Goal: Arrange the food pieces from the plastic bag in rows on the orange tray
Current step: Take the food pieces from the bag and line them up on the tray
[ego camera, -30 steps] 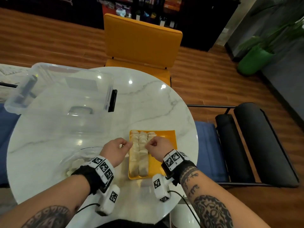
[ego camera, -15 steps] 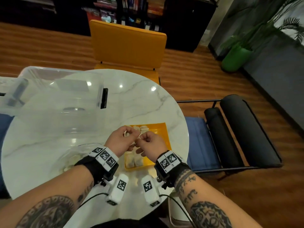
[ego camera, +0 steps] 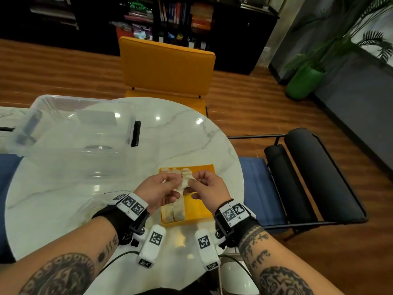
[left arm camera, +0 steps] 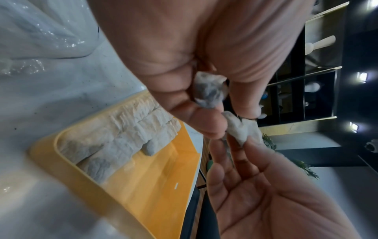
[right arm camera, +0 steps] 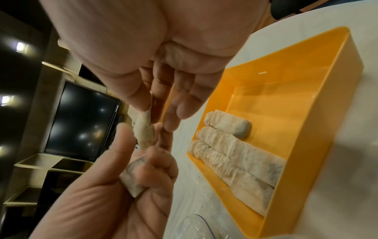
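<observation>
White marble table [ego camera: 170,133] fills the middle of the head view, with an orange chair [ego camera: 168,67] behind it at upper centre and a clear plastic box [ego camera: 70,133] at left. An orange tray [ego camera: 197,207] sits just below centre, near the table's right edge. Two long rows of pale wrapped pieces [right arm camera: 235,153] are laid along one side of the tray, with a third row only begun; the rest of the tray floor is bare. Above the tray, a piece [ego camera: 184,182] is held between both hands: the left hand [ego camera: 158,190] is curled round one end, and the right hand [ego camera: 209,189] pinches the other end between thumb and fingertips. In the wrist views the piece looks stretched or split into two lumps, one in each hand; whether it is one piece or two stuck together cannot be told. Judged from this, a piece is being separated or straightened before placing. Next, it would need to be set down in line with the short third row. The bag [ego camera: 93,207] is barely made out at lower left, mostly hidden by the left forearm, and its contents cannot be seen.
</observation>
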{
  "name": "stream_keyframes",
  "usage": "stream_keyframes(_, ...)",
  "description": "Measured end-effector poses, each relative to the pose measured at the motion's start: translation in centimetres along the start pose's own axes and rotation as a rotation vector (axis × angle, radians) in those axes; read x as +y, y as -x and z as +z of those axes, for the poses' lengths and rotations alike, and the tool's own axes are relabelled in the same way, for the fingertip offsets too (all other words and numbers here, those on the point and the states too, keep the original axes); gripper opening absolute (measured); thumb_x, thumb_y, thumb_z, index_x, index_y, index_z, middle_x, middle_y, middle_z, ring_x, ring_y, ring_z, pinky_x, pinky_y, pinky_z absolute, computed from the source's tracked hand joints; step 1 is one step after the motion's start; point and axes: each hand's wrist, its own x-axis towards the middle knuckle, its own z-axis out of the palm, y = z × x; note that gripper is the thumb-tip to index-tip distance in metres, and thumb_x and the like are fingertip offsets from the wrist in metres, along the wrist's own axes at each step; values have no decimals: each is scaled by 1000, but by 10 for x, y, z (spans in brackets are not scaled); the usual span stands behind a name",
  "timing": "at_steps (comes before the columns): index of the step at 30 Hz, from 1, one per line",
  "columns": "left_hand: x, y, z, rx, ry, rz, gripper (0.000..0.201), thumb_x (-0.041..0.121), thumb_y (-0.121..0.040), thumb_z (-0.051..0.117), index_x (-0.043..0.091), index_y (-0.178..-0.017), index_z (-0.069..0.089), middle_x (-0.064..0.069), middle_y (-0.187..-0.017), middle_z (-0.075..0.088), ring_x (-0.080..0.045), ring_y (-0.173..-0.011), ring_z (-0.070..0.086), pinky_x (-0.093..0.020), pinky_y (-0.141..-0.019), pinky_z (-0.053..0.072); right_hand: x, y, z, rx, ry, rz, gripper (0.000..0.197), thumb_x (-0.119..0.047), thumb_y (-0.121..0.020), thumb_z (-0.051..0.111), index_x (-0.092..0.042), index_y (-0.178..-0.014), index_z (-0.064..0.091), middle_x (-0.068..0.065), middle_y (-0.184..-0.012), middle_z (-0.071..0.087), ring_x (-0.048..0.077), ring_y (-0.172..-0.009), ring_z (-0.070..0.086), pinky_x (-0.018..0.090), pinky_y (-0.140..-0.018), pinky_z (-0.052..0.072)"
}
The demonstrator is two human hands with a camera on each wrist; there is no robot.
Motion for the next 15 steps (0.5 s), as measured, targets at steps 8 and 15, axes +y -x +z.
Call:
stream_keyframes(8,-5,-4,2,79,-128,128,18,-3,-84,72,8,-89,59,-4,-73,50,-18,-54,59,-22,-53,54,6,-3,-3,-22,55,58,44,-33,-91,69,-20,-129,51,6,-113,64,21,-88,71,36,-72,58)
stream_keyframes(15,-11,-11,4,68,-213,122,23,1,-83,74,10,-86,53,-9,-72,56,-24,-60,65,-30,-56,58,9,-13,-1,51,259,-33,8,-18,-91,66,-22,-86,63,11,-89,73,28,-79,71,40,-71,57)
